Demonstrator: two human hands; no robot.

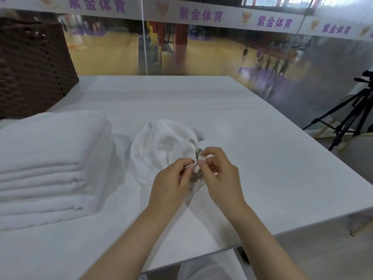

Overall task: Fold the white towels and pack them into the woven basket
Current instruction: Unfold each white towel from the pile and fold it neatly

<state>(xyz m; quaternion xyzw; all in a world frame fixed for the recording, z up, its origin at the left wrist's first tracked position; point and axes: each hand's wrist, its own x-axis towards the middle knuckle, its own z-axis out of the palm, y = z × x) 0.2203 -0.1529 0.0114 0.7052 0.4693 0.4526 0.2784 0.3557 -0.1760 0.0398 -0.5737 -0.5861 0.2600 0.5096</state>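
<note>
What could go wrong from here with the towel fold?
1. Both hands, left hand and right hand, pinch one bunched spot of the crumpled towel; spreading from there may give a skewed fold.
2. The towel lies close beside the folded stack; shaking it open could disturb the stack.

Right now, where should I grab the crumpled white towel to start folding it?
Keep to the bunched edge nearest you, where the left hand and right hand already pinch the crumpled towel; the rest lies heaped behind, so slide outward to find corners.
</note>
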